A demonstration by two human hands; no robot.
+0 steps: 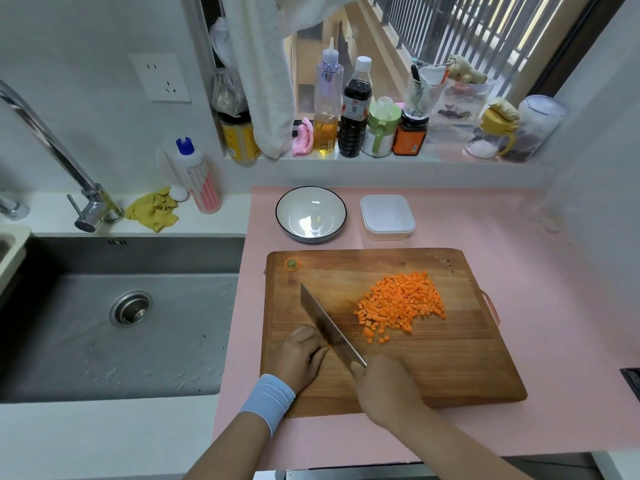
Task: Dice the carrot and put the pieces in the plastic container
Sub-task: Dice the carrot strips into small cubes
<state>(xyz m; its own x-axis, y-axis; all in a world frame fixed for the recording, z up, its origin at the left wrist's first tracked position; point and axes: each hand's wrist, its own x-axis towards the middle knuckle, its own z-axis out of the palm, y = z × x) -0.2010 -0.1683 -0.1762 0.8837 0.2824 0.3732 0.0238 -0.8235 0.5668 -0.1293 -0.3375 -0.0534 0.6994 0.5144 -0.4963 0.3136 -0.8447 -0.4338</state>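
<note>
The right hand is wrapped around the handle of a cleaver. The handle is hidden inside the fist. The blade runs diagonally up and to the left across the board, edge down on the wood. The left hand sits against the blade's left face with knuckles bent and fingers curled down over a carrot remnant, of which only a small orange sliver shows beside the steel. A light blue wristband circles the left wrist.

Both hands work at the near left part of a wooden cutting board. To the right of the blade, apart from it, lies a loose heap of diced carrot, with a few cubes scattered at its near edge. The cut-off carrot top rests alone at the board's far left corner.

The board lies on a pink mat. Just beyond the board's far edge stand a white bowl with a dark rim and, to its right, the plastic container, with no carrot visible in either.

To the left is a steel sink with a faucet, a crumpled yellow cloth and a dish soap bottle behind it. Bottles and jars line the windowsill.
</note>
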